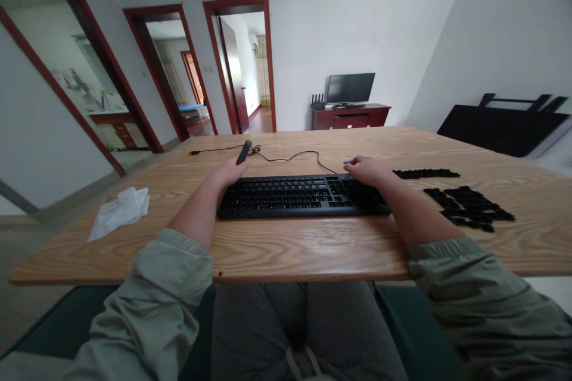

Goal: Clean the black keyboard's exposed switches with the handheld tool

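Note:
A black keyboard [286, 209] lies on the wooden table in front of me, its long side facing me. At its far left corner my left hand [230, 172] is closed around a short, flat black tool [243, 153] with a greyish tip, which points up and away; its kind is not clear. My right hand [369, 169] is over the keyboard's far right corner with its fingers pinched together. A small bit of something blue [347, 162] shows at those fingertips, and the rest of it is hidden. Part of the keyboard's right end is behind my right hand and forearm.
Right of the keyboard lie loose black keycaps [469, 205] in a cluster, with a row of keycaps [426, 174] behind. A white cloth or tissue [120, 211] lies at left. The keyboard's cable [290, 159] runs across the table's far part. The table's near edge [308, 277] is close to my lap.

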A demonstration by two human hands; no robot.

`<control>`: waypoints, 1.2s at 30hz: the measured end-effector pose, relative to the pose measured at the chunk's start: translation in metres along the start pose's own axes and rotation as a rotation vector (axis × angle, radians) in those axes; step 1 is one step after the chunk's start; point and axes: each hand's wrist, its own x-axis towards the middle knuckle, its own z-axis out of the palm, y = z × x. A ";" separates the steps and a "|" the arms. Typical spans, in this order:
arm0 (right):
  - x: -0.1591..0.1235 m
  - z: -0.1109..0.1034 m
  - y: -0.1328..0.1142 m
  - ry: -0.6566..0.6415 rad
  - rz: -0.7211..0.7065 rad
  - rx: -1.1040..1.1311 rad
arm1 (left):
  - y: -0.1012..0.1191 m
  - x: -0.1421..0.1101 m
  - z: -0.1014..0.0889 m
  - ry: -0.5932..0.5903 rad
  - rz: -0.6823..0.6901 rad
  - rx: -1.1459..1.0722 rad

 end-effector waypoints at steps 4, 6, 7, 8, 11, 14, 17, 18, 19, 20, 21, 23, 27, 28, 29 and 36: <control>-0.014 0.001 -0.019 0.049 -0.103 0.082 | -0.001 0.001 0.004 -0.014 -0.036 0.037; -0.020 0.002 -0.024 0.047 -0.115 0.105 | -0.004 0.003 0.003 0.005 -0.046 0.047; -0.022 0.003 -0.026 0.044 -0.124 0.106 | -0.006 0.004 0.001 0.017 -0.056 0.057; -0.024 0.003 -0.028 0.048 -0.142 0.098 | -0.008 0.004 0.000 0.026 -0.068 0.071; -0.032 0.002 -0.034 0.092 -0.286 0.069 | -0.010 0.005 -0.004 0.041 -0.080 0.143; -0.043 -0.001 -0.045 0.013 -0.503 0.079 | -0.003 0.000 -0.005 0.108 -0.037 0.207; -0.054 -0.002 -0.055 -0.135 -0.585 0.060 | 0.010 -0.008 -0.001 0.148 0.013 0.214; -0.056 -0.002 -0.057 -0.155 -0.576 0.046 | 0.014 -0.011 0.001 0.147 0.030 0.213; -0.058 -0.001 -0.058 -0.166 -0.562 0.037 | 0.018 -0.014 0.003 0.143 0.052 0.211; -0.058 0.000 -0.058 -0.176 -0.548 0.032 | 0.021 -0.016 0.005 0.135 0.076 0.207; -0.058 0.001 -0.057 -0.187 -0.540 0.032 | 0.023 -0.018 0.006 0.125 0.100 0.201; -0.057 0.002 -0.056 -0.213 -0.535 0.040 | 0.025 -0.021 0.008 0.112 0.127 0.186; -0.054 0.001 -0.056 -0.178 -0.498 0.164 | 0.035 -0.028 0.015 0.116 0.177 0.144; -0.053 0.000 -0.058 -0.148 -0.490 0.237 | 0.040 -0.031 0.020 0.109 0.203 0.139; -0.053 0.000 -0.061 -0.121 -0.488 0.324 | 0.047 -0.035 0.026 0.095 0.233 0.142; -0.050 0.008 -0.075 -0.068 -0.545 0.763 | 0.109 -0.055 0.097 -0.158 0.566 0.199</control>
